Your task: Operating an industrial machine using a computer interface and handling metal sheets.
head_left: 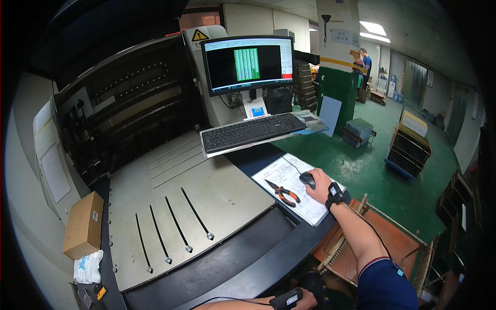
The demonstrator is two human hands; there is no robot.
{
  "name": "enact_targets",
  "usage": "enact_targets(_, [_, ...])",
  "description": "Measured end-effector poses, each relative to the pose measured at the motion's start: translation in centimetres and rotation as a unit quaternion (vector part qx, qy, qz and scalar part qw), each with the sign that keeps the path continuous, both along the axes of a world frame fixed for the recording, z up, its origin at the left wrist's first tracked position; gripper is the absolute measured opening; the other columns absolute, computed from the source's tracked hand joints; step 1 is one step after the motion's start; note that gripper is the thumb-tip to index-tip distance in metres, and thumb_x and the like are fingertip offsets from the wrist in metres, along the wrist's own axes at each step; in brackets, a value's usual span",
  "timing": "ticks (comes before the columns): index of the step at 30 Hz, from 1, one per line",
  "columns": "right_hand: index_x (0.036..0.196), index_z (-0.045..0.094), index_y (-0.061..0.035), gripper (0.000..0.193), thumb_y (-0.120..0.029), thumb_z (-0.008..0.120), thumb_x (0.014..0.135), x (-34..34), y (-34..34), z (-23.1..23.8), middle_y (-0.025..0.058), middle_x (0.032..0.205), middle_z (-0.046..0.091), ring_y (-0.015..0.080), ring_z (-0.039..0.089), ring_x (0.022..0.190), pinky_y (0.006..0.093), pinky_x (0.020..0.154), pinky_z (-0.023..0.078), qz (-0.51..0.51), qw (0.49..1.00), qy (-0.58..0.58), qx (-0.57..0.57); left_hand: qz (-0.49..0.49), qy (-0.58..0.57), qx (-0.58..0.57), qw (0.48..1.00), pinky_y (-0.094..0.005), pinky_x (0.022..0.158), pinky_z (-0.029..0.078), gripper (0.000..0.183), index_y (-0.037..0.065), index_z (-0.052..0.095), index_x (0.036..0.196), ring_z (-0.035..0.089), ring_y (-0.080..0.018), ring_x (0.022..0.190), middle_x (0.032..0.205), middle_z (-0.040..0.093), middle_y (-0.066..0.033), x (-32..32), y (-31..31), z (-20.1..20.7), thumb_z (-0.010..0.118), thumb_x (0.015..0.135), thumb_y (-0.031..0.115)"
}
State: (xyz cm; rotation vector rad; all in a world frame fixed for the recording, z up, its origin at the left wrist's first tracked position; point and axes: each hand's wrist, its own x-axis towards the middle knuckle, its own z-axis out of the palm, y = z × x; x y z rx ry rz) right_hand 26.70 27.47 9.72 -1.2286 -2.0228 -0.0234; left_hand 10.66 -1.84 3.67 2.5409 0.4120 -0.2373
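Head view: right hand (320, 187) cups the computer mouse (308, 179) right of centre, work on the monitor (248, 64) looks midway imo, can't tell if left hand (306, 298) at bottom grips anything.

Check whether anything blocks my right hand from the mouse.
Nothing visible does: the right hand rests directly on the black mouse. The pliers lie on the papers to its left, not between them.

Bright ceiling light (373, 28) upper right, glare on green floor (356, 165), dim machine interior (139, 109), fisheye-bent edges
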Motion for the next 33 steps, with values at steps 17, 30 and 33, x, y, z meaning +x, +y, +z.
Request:
enact_targets(17, [0.122,0.06,-0.0101,0.047,-0.02,0.066,0.076,0.0,-0.3,0.0,0.017,0.118,0.055,0.0369,0.057,0.105,0.0443,0.091,0.048,-0.023,0.999,-0.022,-0.009,0.024,0.028,0.039,0.999,-0.0468,0.065,0.052,0.026,0.018,0.073,0.085,0.067,-0.0299,0.072,0.077,0.069,-0.0083,0.4,-0.7,-1.3,0.063,0.081,0.041])
enact_targets(30, [0.116,0.065,-0.013,0.042,-0.02,0.065,0.075,0.0,-0.5,0.4,0.0157,0.117,0.056,0.0359,0.056,0.107,0.0438,0.093,0.048,-0.02,0.999,-0.03,-0.023,0.027,-0.044,0.024,0.998,-0.0443,0.063,0.053,0.023,0.014,0.072,0.08,0.067,-0.0307,0.069,0.073,0.068,-0.0111,-0.1,-0.6,-1.6,0.067,0.078,0.036])
enact_targets(33, [0.116,0.065,-0.0132,0.042,-0.021,0.066,0.075,0.1,-0.4,0.3,0.0157,0.118,0.056,0.0356,0.056,0.107,0.0437,0.093,0.048,-0.014,0.999,-0.026,-0.024,0.028,-0.041,0.027,0.998,-0.0443,0.062,0.053,0.022,0.014,0.072,0.079,0.067,-0.0304,0.069,0.072,0.068,-0.0111,-0.1,-0.5,-1.0,0.068,0.077,0.036])
